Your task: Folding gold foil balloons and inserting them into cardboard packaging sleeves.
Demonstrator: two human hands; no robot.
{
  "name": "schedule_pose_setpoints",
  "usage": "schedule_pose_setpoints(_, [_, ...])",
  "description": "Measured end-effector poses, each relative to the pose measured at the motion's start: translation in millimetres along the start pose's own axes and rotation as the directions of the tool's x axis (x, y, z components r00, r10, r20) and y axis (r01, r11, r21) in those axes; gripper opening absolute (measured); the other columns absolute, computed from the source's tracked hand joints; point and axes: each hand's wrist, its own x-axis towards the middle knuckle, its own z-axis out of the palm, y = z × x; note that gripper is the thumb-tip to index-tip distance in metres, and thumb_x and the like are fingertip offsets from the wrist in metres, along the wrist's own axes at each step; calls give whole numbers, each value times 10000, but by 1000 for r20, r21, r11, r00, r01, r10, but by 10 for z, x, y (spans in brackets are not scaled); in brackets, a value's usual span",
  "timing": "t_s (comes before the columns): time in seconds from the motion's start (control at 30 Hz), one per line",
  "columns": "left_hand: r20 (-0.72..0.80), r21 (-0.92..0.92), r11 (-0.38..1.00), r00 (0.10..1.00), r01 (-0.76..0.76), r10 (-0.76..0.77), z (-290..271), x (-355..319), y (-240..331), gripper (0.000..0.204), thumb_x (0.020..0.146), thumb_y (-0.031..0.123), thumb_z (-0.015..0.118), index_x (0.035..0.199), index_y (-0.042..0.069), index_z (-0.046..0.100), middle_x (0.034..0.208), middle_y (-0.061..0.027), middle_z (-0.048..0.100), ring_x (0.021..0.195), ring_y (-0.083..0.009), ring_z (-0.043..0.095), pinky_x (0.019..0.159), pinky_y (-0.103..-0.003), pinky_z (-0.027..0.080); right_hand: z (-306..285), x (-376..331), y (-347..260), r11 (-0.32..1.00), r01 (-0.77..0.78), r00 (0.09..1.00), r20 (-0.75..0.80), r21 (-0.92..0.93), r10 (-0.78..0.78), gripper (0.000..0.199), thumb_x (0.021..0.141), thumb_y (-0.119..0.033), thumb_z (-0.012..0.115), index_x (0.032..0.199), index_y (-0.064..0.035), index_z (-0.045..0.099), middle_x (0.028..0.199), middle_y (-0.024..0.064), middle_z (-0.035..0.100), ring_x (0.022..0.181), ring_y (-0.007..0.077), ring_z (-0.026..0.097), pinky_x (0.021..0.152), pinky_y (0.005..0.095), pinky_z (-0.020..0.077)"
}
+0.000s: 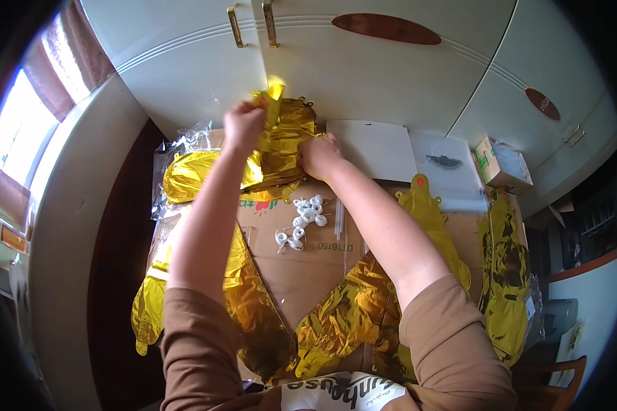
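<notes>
Both hands grip one crumpled gold foil balloon (281, 147) above the cardboard surface (308, 264).
Left hand (243, 125) pinches its top edge, fingers clamped; right hand (320, 156) closes on its side, stretching it flat.

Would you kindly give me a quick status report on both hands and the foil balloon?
Left hand and right hand both gripping the crumpled gold foil balloon, lifted above the cardboard box. White ribbon rolls lying below. More flat gold balloons around; none blocking.
</notes>
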Motion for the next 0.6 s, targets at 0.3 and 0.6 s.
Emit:
schedule_pose_setpoints(0.3, [-651, 506, 846, 568, -169, 503, -4596, 423, 2721, 284, 866, 19, 645, 1147, -27, 637, 1006, -187, 705, 847, -206, 708, 701, -322, 591, 40, 157, -307, 990, 138, 978, -161, 29, -132, 281, 884, -382, 709, 1032, -144, 726, 1088, 76, 721, 1059, 280, 685, 926, 508, 451])
schedule_pose_setpoints(0.6, [162, 577, 657, 856, -486, 491, -2713, -950, 3656, 660, 973, 218, 659, 1545, 81, 360, 1303, -130, 664, 1165, -220, 653, 1000, -352, 521, -804, -619, -19, 952, 255, 768, -634, 167, -95, 550, 909, -392, 691, 1363, -97, 592, 1405, 127, 586, 1327, 293, 537, 1198, 576, 257])
